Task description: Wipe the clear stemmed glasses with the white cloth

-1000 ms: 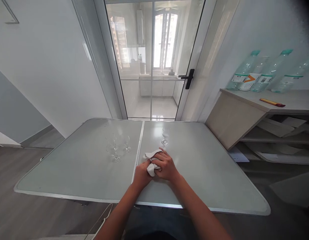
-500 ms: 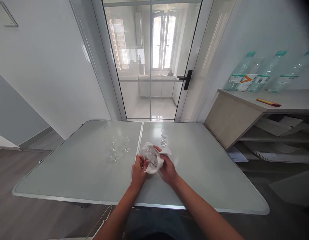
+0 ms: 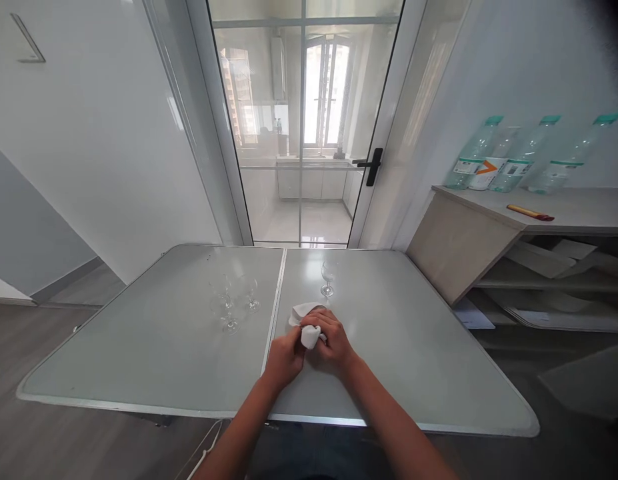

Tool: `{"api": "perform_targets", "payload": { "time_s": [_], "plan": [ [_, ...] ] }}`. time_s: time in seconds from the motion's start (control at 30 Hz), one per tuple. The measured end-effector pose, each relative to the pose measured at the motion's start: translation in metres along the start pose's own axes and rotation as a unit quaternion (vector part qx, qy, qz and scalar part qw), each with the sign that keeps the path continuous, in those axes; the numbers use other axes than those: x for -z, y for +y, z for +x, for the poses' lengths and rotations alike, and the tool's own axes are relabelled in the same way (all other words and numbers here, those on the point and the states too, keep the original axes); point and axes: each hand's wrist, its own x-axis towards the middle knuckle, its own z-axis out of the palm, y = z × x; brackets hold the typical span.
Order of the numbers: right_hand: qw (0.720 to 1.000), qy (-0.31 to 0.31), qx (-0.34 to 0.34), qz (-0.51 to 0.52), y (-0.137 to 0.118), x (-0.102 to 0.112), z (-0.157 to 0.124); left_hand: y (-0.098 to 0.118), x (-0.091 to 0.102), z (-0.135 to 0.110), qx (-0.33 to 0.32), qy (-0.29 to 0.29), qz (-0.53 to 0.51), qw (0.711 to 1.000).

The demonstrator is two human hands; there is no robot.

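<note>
- Two bare hands are meeting over a pale table [image 3: 413, 360], just right of the metal strip [image 3: 277, 303] that is dividing its top.
- The left hand [image 3: 285, 360] is grasping the near left side of a bunched white cloth [image 3: 310, 337], its fingers curling inward.
- The right hand [image 3: 335, 337] is wrapping over the cloth from the other side, fingers bent and gripping.
- The cloth is sitting right of the strip, between both hands; its folds are hiding whatever may be inside, so I cannot tell.
- One clear stemmed glass [image 3: 327, 291] is standing upright right of the strip, beyond the hands and near them.
- A group of similar glasses [image 3: 229, 326] is standing left of the strip, too see-through for a sure count.
- Plastic bottles [image 3: 511, 168] are lining a shelf [image 3: 469, 233] well right of the strip.
- For good handling, I am judging that the fingers should be pressing lightly and evenly, and the elbows staying clear of the glassware.
</note>
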Motion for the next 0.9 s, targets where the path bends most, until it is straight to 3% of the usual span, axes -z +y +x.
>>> {"api": "perform_targets", "payload": {
  "time_s": [0.07, 0.13, 0.2, 0.27, 0.37, 0.43, 0.5, 0.6, 0.67, 0.9],
  "plan": [
    [0.995, 0.007, -0.074, 0.069, -0.001, 0.003, 0.000, 0.002, 0.002, 0.000, -0.024, -0.021, -0.030, 0.999],
    [0.969, 0.028, -0.177, 0.169, -0.002, 0.004, 0.000, 0.003, 0.004, -0.001, -0.026, -0.036, -0.062, 0.997],
    [0.914, 0.075, -0.277, 0.287, -0.003, 0.004, 0.001, 0.003, 0.003, -0.001, -0.010, -0.032, -0.094, 0.995],
    [0.841, 0.130, -0.335, 0.405, -0.004, 0.001, 0.003, 0.003, 0.002, 0.000, 0.011, -0.017, -0.138, 0.990],
    [0.739, 0.149, -0.359, 0.550, -0.006, -0.007, 0.008, 0.004, 0.002, 0.004, 0.045, 0.014, -0.213, 0.976],
    [0.711, 0.126, -0.353, 0.595, -0.008, -0.012, 0.009, 0.006, 0.004, 0.008, 0.067, 0.037, -0.252, 0.965],
    [0.730, 0.106, -0.340, 0.583, -0.008, -0.017, 0.008, 0.007, 0.005, 0.013, 0.084, 0.055, -0.282, 0.954],
    [0.818, 0.084, -0.324, 0.467, -0.005, -0.026, 0.001, 0.003, 0.004, 0.019, 0.104, 0.088, -0.317, 0.938],
    [0.859, 0.066, -0.317, 0.397, -0.001, -0.032, -0.005, -0.002, 0.002, 0.021, 0.115, 0.115, -0.325, 0.932],
    [0.880, 0.034, -0.321, 0.348, 0.009, -0.047, -0.011, -0.006, 0.004, 0.016, 0.122, 0.174, -0.267, 0.940]
  ]
}}
